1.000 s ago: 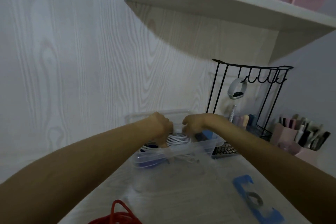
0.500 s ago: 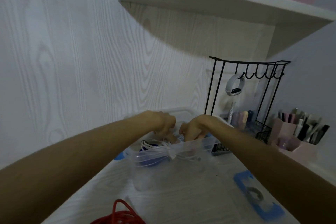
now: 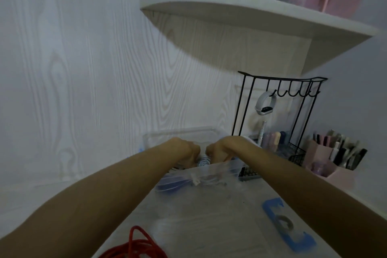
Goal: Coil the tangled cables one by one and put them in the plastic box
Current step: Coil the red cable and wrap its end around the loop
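Reaching into the clear plastic box, your left hand and right hand curl around a white cable coil; letting go carelessly could let it spring loose.

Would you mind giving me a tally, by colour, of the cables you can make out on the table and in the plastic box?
White cable, in the plastic box between the left hand and right hand: 1
Red cable, on the table at the near edge: 1
Total: 2 clearly visible; the dark contents of the box are too blurred to count.
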